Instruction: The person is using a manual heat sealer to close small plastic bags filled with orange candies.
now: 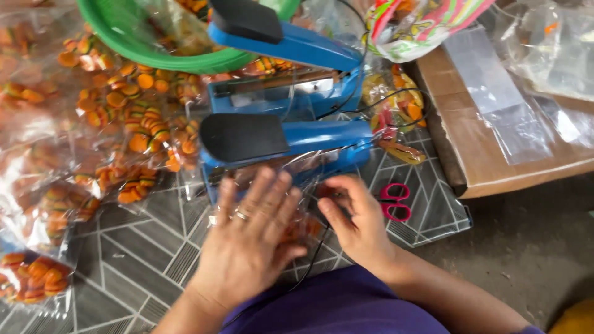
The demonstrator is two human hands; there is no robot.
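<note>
My left hand (247, 241) lies flat with fingers spread on a clear plastic bag of orange sweets (301, 229), pressing it down on the patterned mat just in front of a blue heat sealer (284, 145). My right hand (356, 222) pinches the bag's right edge next to the sealer's jaw. The near sealer has a black handle pad, and its arm is down. Behind it stands a second blue heat sealer (284, 43) with its arm raised.
Several sealed bags of orange sweets (117, 117) cover the left side. A green basket (161, 52) stands at the back. Pink-handled scissors (396, 201) lie right of my hands. A cardboard box (513, 161) with clear plastic bags on it sits at right.
</note>
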